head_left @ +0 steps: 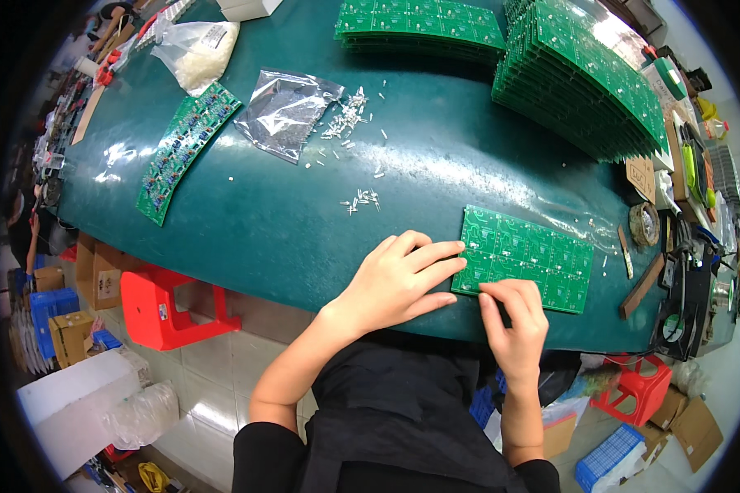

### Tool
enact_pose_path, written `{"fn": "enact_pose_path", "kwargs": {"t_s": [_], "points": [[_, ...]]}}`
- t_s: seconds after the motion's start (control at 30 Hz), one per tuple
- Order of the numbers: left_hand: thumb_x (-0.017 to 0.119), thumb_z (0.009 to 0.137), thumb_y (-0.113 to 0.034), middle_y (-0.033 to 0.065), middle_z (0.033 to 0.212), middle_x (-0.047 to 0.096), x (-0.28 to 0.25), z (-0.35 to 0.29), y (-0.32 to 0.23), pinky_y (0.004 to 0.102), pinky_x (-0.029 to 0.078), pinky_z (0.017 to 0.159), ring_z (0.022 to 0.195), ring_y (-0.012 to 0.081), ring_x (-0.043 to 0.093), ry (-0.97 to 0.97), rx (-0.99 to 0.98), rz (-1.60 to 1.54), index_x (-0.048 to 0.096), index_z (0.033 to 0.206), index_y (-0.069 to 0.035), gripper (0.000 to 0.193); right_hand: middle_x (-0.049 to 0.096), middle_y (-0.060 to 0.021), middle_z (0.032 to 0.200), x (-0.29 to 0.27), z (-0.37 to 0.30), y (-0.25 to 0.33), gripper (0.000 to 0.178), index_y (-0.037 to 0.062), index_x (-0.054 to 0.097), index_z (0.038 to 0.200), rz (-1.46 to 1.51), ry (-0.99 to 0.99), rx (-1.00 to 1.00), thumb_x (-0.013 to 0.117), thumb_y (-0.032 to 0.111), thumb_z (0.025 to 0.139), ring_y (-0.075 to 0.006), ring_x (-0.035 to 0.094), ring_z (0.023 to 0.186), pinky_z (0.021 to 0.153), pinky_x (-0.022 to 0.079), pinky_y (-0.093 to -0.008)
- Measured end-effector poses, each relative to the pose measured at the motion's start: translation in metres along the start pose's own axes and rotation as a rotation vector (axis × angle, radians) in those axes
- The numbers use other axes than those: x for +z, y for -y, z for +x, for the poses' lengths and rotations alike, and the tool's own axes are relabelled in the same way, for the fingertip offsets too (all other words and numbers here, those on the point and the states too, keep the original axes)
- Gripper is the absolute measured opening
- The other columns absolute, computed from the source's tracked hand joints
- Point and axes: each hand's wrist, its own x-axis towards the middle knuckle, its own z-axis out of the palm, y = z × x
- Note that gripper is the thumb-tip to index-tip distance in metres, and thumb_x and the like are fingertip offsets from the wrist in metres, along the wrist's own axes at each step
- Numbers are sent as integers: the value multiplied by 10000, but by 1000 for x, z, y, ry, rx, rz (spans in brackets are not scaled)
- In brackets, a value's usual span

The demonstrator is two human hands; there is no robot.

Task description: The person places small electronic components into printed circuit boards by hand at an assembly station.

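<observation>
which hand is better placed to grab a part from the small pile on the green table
Probably the left hand: it sits at the left edge of the green circuit board, on the side nearer the small pile. The right hand is farther off, at the board's near edge.

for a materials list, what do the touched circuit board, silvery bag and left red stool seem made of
Circuit board: probably fiberglass laminate, glossy green with pale traces. Silvery bag: likely shiny plastic film, crinkled and glinting. Red stool: apparently moulded plastic, smooth, evenly coloured.
</observation>
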Motion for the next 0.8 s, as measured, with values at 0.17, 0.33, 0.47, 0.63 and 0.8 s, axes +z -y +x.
{"fn": "enact_pose_path", "kwargs": {"t_s": [0.17, 0.33, 0.47, 0.63, 0.8], "points": [[748, 811, -78, 49, 1015, 641, -33, 4, 21, 396, 482, 847, 937, 271, 608, -126, -176, 208, 708, 1010, -106, 205, 674, -102, 893, -18, -3, -9, 137, 19, 722, 938, 38, -96, 51, 740, -38, 815, -251, 636, 831, 732, 513, -348], [732, 821, -54, 52, 983, 596, -45, 10, 47, 392, 483, 825, 935, 266, 589, -76, -180, 294, 681, 961, -77, 151, 673, -99, 887, -16, 0, -8, 147, 19, 723, 940, 79, -125, 30, 747, -40, 807, -250, 634, 825, 732, 511, -346], [725, 829, -53, 64, 957, 581, -45, 13, 48, 383, 495, 810, 925, 269, 589, -60, -173, 312, 658, 926, -72, 119, 673, -94, 883, -14, -3, -8, 149, 21, 726, 942, 103, -113, -1, 748, -39, 807, -249, 630, 819, 731, 507, -345], [717, 838, -61, 56, 914, 586, -56, 13, 51, 376, 511, 778, 896, 270, 600, 6, -152, 369, 649, 919, -74, 106, 673, -94, 887, -17, -8, -13, 146, 21, 726, 943, 99, -125, 4, 748, -33, 809, -250, 630, 819, 733, 507, -345], [703, 865, -65, 66, 916, 584, -55, 18, 46, 343, 502, 761, 877, 239, 604, 10, -165, 328, 644, 926, -61, 85, 667, -99, 906, -15, -6, -11, 172, 21, 725, 963, 119, -114, -16, 753, -39, 804, -252, 634, 819, 738, 513, -345]]}}
